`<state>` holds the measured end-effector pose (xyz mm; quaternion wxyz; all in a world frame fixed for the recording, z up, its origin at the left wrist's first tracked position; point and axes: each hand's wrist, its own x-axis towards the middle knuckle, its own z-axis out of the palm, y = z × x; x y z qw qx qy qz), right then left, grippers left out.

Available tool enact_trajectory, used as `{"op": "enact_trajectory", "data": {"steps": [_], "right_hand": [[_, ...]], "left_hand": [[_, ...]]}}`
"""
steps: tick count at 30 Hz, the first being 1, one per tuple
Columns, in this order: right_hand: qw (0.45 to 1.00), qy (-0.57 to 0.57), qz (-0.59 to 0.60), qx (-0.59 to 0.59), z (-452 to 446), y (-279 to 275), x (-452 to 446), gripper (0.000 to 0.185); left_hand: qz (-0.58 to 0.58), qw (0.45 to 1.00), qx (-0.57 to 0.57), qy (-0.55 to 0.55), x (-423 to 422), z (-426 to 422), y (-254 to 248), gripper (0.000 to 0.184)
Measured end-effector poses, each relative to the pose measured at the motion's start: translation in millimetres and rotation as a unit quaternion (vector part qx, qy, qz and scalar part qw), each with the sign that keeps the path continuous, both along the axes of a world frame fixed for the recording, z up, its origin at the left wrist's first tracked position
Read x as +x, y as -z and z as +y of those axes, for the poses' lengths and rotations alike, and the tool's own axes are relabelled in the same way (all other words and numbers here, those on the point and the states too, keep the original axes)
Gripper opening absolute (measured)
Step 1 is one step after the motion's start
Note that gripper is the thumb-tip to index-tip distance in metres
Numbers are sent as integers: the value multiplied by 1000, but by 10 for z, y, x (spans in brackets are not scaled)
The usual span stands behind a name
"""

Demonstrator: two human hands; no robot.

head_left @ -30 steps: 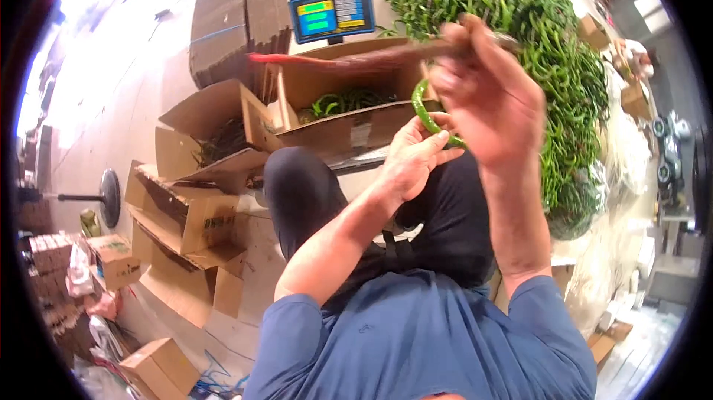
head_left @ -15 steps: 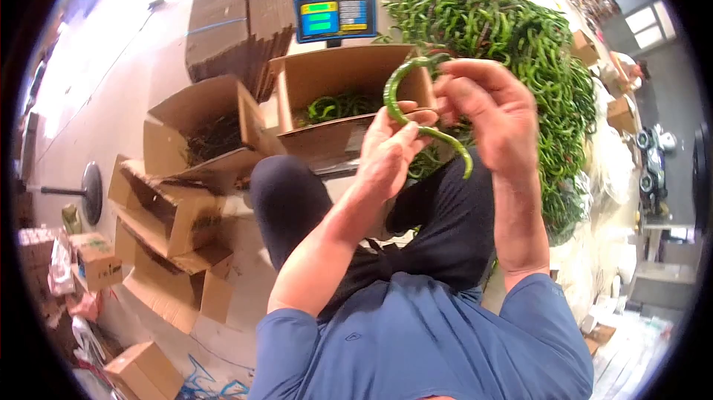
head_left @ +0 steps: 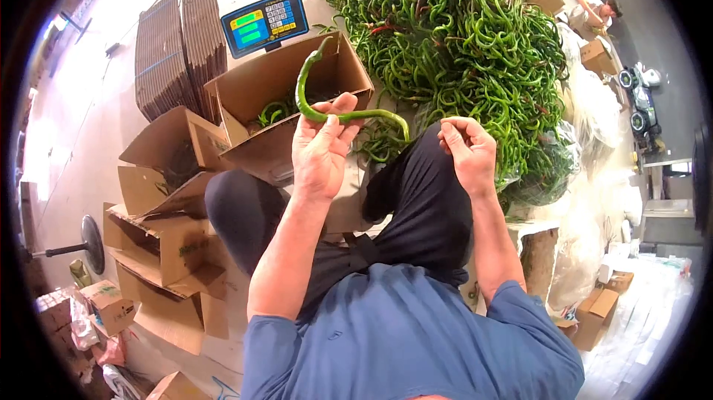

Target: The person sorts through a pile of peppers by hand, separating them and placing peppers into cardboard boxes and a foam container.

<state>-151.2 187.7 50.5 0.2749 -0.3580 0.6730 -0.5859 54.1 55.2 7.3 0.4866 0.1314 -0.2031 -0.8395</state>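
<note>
A long curved green pepper (head_left: 303,88) is pinched between the thumb and fingers of my left hand (head_left: 321,151), in front of an open cardboard box (head_left: 260,77). Inside that box lie some green peppers (head_left: 272,112). Over my right knee, my right hand (head_left: 468,149) has its fingers curled with thumb and fingertips close together; whether anything small is between them cannot be made out. A large heap of green peppers (head_left: 453,36), with a few red ones, lies beyond my right hand.
A scale display (head_left: 265,23) stands behind the box. Flattened cardboard (head_left: 160,58) is stacked at the left, above several open boxes (head_left: 174,248). Another person (head_left: 592,17) is at the far right, near a small box (head_left: 598,57).
The red and brown thing seen earlier by my right hand is out of sight. My right hand has moved down and away from the pepper, and the view has shifted right.
</note>
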Motion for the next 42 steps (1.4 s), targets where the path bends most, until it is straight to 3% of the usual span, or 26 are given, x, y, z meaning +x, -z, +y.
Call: {"op": "enact_trajectory", "data": {"steps": [6, 8, 10, 11, 14, 16, 20, 23, 24, 27, 30, 32, 36, 37, 40, 42], "right_hand": [[1000, 9, -22, 8, 70, 48, -33, 14], [1000, 4, 7, -1, 102, 49, -31, 14], [998, 2, 63, -8, 175, 65, -75, 12], [993, 16, 115, 10, 236, 82, -112, 11], [979, 56, 194, 25, 407, 119, -194, 11], [981, 87, 174, 17, 499, 230, -228, 15], [984, 120, 128, 42, 545, 250, -282, 16], [983, 138, 118, 38, 486, 221, -388, 26], [983, 129, 123, 43, 479, 232, -460, 27], [988, 90, 109, 58, 554, 362, -804, 32], [969, 142, 203, -6, 288, 1, -694, 27], [966, 159, 182, -92, 102, 1, -692, 18], [986, 37, 58, -155, -23, -263, -554, 15], [974, 15, 73, -213, -100, -379, -437, 13], [937, 26, 175, -300, -193, -1030, -60, 6], [886, -10, 250, -389, -178, -1424, -45, 27]], "left_hand": [[-75, 992, -5, -103, 18, -304, 28, 20], [-148, 972, 94, -156, 7, -548, 1, 52], [-154, 961, 216, -79, 83, -702, 70, 74], [-175, 961, 200, -74, 69, -644, 64, 78], [-206, 976, 72, 1, 96, -358, -74, 53], [-219, 975, 18, -1, 182, -300, -134, 44], [-201, 971, -87, -97, 529, -411, -155, 40], [-238, 932, -170, -215, 796, -403, -383, 31], [-265, 913, -208, -229, 933, -408, -407, 38], [-406, 841, -178, -310, 1345, -247, -534, 40], [-531, 756, -133, -358, 2066, -200, -325, 34], [-603, 709, -116, -346, 2505, -78, -218, 36], [-726, 627, -30, -281, 2921, 380, -132, 32], [-775, 563, -76, -278, 2996, 511, -123, 35], [-727, 602, -37, -327, 3305, 907, 43, 45], [-731, 604, 12, -317, 3723, 1154, 228, 46]]}}
